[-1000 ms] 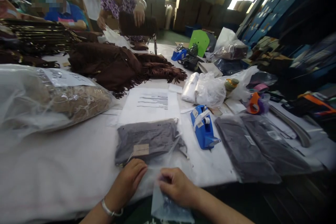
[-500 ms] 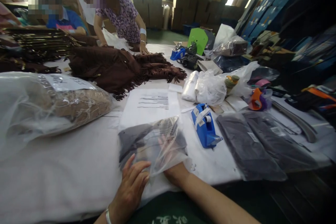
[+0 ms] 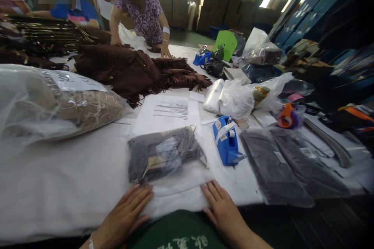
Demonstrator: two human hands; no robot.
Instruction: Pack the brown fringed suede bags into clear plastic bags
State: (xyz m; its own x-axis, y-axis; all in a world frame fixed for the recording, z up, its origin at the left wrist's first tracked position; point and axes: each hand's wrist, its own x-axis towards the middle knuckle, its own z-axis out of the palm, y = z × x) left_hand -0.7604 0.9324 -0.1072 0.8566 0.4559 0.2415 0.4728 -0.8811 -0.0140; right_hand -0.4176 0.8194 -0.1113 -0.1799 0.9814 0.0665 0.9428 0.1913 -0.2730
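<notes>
A clear plastic bag [image 3: 166, 153] with a folded dark grey item and a small tan piece inside lies flat on the white-covered table [image 3: 73, 179]. At the bag's near left corner rests my left hand [image 3: 127, 208], fingers stretched out, holding nothing. My right hand [image 3: 222, 206] lies at the near right corner with its fingers spread. Right of the bag stands a blue tape dispenser [image 3: 226, 142]. Beyond the bag is a white sheet with printed lines [image 3: 172, 111].
Two bagged dark items [image 3: 271, 167] lie at the right. A large bag of tan goods [image 3: 87, 111] sits at the left. Brown fringed items [image 3: 117, 72] lie farther back, where a person in a patterned top [image 3: 147, 15] leans over the table. Clear plastic [image 3: 236, 99] is bunched behind the dispenser.
My right hand has come out of the bag and moved down to its near edge. My left hand has shifted down and left. The bag now lies flatter.
</notes>
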